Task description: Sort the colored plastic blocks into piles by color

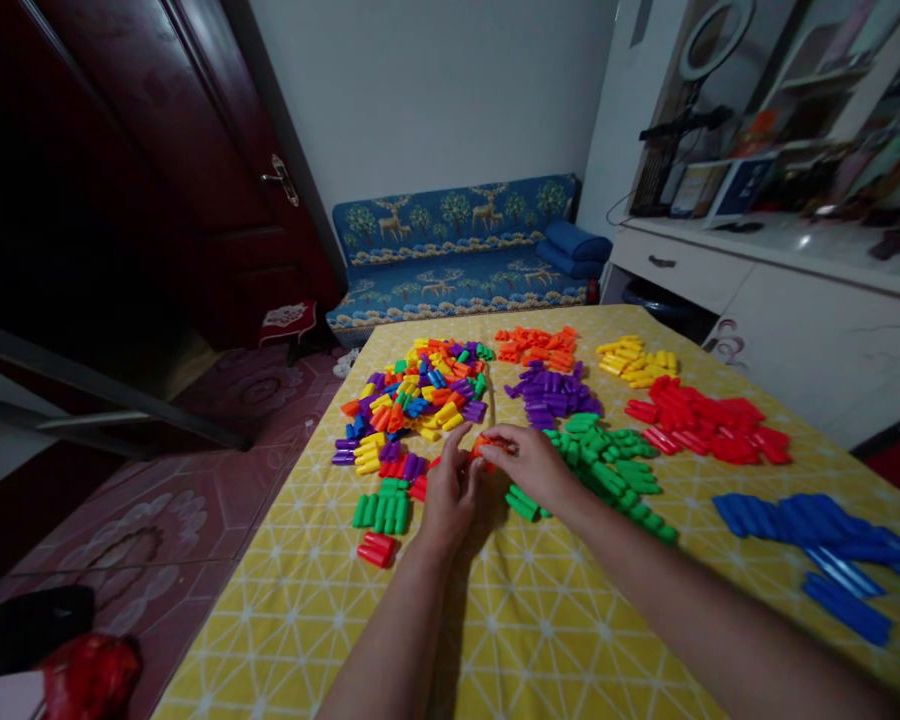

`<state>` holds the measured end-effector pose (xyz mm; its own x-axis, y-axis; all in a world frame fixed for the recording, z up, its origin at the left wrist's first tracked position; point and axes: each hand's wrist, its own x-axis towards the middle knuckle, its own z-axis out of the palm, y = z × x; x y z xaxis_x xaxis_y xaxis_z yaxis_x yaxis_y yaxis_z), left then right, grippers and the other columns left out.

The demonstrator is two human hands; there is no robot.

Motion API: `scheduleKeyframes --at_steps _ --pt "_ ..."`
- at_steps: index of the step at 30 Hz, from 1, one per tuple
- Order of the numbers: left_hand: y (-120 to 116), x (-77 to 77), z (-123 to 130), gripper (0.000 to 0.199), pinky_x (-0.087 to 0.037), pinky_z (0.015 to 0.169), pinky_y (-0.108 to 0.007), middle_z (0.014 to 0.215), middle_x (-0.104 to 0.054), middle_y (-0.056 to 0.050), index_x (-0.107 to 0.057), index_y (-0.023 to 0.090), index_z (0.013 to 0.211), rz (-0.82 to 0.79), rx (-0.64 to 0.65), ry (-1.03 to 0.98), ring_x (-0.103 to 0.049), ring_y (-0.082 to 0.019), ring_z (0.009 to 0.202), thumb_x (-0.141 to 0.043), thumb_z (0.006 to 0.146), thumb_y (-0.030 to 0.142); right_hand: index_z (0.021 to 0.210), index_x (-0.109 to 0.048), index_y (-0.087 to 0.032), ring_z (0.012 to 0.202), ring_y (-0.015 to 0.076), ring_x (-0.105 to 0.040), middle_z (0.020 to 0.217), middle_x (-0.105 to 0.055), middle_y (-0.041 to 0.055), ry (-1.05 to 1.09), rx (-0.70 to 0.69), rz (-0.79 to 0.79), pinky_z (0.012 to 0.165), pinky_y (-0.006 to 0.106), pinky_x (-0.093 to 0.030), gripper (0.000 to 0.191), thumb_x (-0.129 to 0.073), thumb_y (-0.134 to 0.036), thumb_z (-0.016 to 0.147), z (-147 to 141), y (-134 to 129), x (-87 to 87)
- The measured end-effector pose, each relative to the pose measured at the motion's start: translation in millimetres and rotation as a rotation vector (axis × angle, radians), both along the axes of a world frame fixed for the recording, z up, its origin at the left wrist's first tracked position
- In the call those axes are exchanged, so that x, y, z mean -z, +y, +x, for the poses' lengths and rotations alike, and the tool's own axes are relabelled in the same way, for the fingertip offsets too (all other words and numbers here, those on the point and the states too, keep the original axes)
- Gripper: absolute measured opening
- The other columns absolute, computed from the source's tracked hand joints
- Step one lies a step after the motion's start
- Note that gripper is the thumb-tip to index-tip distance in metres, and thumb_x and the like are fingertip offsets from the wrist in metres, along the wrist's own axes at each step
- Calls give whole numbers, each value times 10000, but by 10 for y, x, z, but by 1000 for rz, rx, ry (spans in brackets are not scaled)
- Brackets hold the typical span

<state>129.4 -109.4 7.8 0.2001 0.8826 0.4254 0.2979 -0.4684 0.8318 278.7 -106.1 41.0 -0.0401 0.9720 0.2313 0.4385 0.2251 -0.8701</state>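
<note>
Above the middle of the table, my right hand [531,462] is closed in a pinch on an orange plastic toy block [482,446]. My left hand [450,490] grips the same block from the other side, its fingers partly covering it. Left of my hands lies a mixed-colour pile of blocks [420,385]. Closer to me sit a joined row of green blocks [382,510] and a red block piece [377,550]. Beside and partly behind my right forearm spreads a green pile [604,450]. A purple pile [551,393] rests just beyond my right hand.
Farther back are an orange pile [538,346] and a yellow pile [636,360]. A red pile [705,420] and blue pieces [802,520] lie to the right. The yellow patterned tablecloth [307,620] covers the table. A blue sofa [450,250] and white cabinet [817,330] stand beyond.
</note>
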Motion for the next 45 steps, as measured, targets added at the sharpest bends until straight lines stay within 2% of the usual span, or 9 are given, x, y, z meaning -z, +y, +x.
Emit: scheduleKeyframes --at_steps 3,6,11,14,20,24,32,37,45 --pt "-7 -6 -11 428 -419 635 -224 728 -615 24 -445 213 1361 29 -47 29 -573 -118 644 -467 936 248 762 -726 -158 647 185 -676 697 -725 43 101 -4 -105 592 267 -527 122 -665 -260 735 214 236 -66" --pt "14 8 -51 355 -455 720 -256 808 -670 -11 -536 203 1265 74 -153 87 -636 -145 757 -456 919 198 660 -697 -152 550 166 -639 567 -667 10 195 184 -138 519 244 -511 81 -745 -207 626 510 604 -182" --pt "85 34 -126 319 -473 801 -334 915 -694 -64 -587 182 1183 187 -333 185 -631 -203 880 -469 887 162 1011 -668 -134 765 181 -682 960 -719 100 293 463 -16 678 309 -563 361 -705 -146 652 826 993 -389" --pt "86 11 -133 309 -425 937 -447 1059 -674 -106 -616 184 1152 244 -462 325 -580 -264 1033 -498 866 179 1138 -621 -148 925 196 -680 1167 -666 130 316 475 43 806 346 -552 463 -677 -156 679 695 803 -360" --pt "9 6 -94 473 -260 1048 -624 1373 -493 -207 -582 141 1263 106 -707 613 -273 -421 1375 -576 818 301 1029 -667 -189 834 191 -686 986 -713 78 239 86 -11 684 307 -565 291 -605 -240 749 -20 -141 70" --pt "-12 13 -123 333 -307 1028 -576 1181 -613 -177 -677 147 1108 120 -608 692 -369 -392 1305 -545 850 310 1023 -661 -199 839 173 -677 1074 -669 82 240 76 37 664 292 -576 279 -567 -187 761 -291 -480 302" --pt "2 -28 -133 251 -445 836 -378 945 -686 -98 -717 184 996 199 -234 592 -539 -245 950 -485 910 229 1121 -626 -240 901 193 -654 1146 -622 91 163 110 230 750 348 -590 341 -482 -115 839 -308 -537 402" --pt "-66 -96 -133 355 -453 860 -397 1032 -674 -97 -685 207 1111 184 -167 587 -515 -283 1027 -653 786 345 1136 -631 -246 980 218 -624 1151 -628 90 92 159 297 806 368 -571 357 -474 -114 844 -268 -533 388" --pt "-91 -110 -103 260 -462 836 -390 940 -685 -82 -703 199 969 195 -77 527 -555 -261 956 -632 719 196 1128 -619 -236 898 203 -627 1131 -623 93 97 189 309 766 354 -565 321 -462 -141 865 -216 -517 407"
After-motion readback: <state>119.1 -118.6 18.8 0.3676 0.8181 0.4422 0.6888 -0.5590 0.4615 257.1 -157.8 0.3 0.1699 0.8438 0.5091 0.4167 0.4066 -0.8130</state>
